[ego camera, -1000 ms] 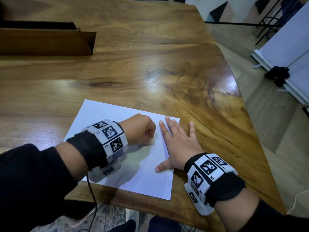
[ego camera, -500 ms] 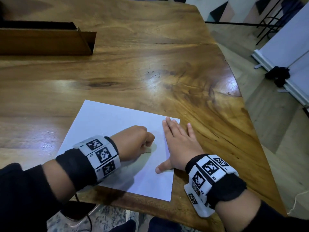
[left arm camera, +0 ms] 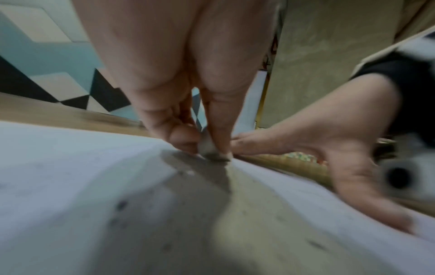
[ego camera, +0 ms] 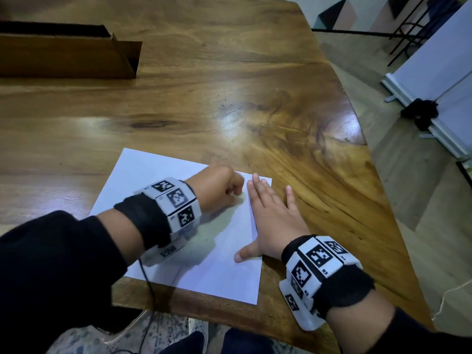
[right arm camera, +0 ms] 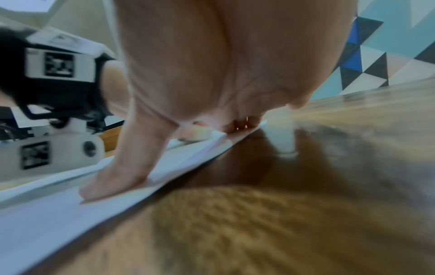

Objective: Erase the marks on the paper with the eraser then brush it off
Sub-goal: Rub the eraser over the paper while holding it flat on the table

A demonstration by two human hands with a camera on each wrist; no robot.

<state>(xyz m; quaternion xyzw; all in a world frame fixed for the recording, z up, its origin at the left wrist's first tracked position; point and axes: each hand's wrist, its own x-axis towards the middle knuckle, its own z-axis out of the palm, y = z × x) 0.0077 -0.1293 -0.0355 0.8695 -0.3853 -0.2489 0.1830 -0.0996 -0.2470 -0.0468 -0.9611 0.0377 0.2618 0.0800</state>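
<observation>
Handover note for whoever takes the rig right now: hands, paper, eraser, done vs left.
Left hand: fingers pinch the eraser, its tip on the paper near the far right corner.
Right hand: flat, fingers spread, pressing the paper's right edge on the table.
Done: cannot judge; the marks are too faint to read. Dark crumbs lie on the sheet in the left wrist view.
Left: finish rubbing, then brush the crumbs off.

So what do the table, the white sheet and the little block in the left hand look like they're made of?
Brown table: varnished wood, by its grain, dark knot and glossy glare. White sheet: thin matte paper lying flat, with a slim edge in the right wrist view. Small pale block in the left hand's grip: probably rubber eraser, its tip smudged grey; too blurred to confirm.
</observation>
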